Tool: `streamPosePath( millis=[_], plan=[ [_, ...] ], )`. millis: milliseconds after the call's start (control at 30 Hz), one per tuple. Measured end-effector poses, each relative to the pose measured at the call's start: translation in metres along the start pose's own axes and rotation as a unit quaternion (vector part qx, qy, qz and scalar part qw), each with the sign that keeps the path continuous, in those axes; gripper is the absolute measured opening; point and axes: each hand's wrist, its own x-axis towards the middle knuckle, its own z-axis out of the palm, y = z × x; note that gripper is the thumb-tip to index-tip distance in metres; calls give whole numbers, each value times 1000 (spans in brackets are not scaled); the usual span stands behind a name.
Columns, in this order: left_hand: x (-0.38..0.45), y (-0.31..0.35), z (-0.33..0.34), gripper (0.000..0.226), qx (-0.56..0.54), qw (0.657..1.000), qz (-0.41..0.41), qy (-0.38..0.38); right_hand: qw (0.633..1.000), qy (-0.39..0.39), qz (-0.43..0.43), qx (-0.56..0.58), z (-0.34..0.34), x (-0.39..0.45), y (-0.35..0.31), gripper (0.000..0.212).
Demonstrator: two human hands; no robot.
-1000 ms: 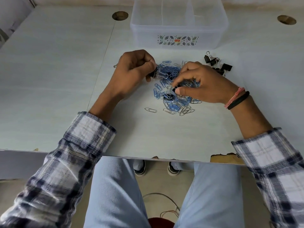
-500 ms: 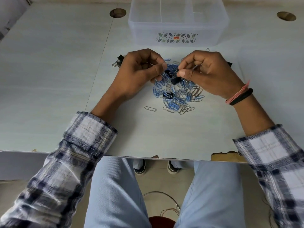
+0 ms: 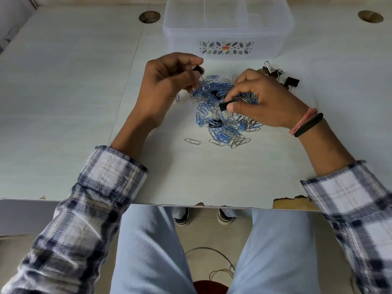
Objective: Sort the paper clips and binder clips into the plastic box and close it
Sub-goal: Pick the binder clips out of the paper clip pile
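A heap of blue and silver paper clips (image 3: 222,124) lies on the table's middle, with a black binder clip (image 3: 215,124) buried in it. My left hand (image 3: 167,85) pinches a small black binder clip (image 3: 197,69) above the heap's far left edge. My right hand (image 3: 265,100) rests on the heap's right side and grips another black binder clip (image 3: 223,106) between thumb and fingers. A small group of black binder clips (image 3: 284,78) sits behind my right hand. The clear plastic box (image 3: 229,28), open and divided inside, stands just beyond the heap.
The pale table (image 3: 63,102) has two round cable holes (image 3: 149,17) at the back and a chipped front edge (image 3: 290,202). A lone silver paper clip (image 3: 192,141) lies left of the heap. No lid is in view.
My right hand has dropped lower and to the right onto the heap with a black binder clip. My left hand has lifted its binder clip slightly up from the heap.
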Motion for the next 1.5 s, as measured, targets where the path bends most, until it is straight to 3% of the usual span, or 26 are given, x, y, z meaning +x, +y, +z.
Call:
streamPosePath(
  millis=[167,333,433,567,667,733,833,967,1067,1167,1233,1367,1500],
  plan=[
    [6,5,-20,24,-18,995,1,96,999,8,0,51,-1,-1,1,16],
    [13,-2,-54,22,130,963,-32,235,977,78,22,198,-8,0,-3,22],
    [13,-7,-58,7,184,958,-71,209,949,147,38,276,-13,2,-4,21],
    [11,-11,-56,14,244,950,-119,152,884,254,82,385,-24,4,8,14],
    [9,-10,-53,14,280,941,-108,155,852,324,146,383,-33,4,20,12],
    [8,-8,-54,14,294,937,-88,170,849,359,179,344,-38,3,32,15],
    [6,-8,-54,19,300,934,-50,189,881,371,199,214,-44,-1,47,20],
    [2,-9,-46,18,324,935,-19,140,928,304,207,68,-44,-11,57,28],
    [1,-6,-42,17,324,939,10,112,946,269,178,20,-43,-12,61,27],
    [-1,-2,-40,11,231,971,-7,60,947,279,158,-7,-42,-12,63,26],
    [-6,0,-38,12,183,983,-11,-10,940,304,154,-14,-43,-12,64,28],
    [-17,5,-35,16,191,970,3,-148,936,326,136,13,-41,-8,59,26],
    [-28,8,-23,25,201,963,9,-182,963,236,76,106,-33,-10,32,19]
  ],
)
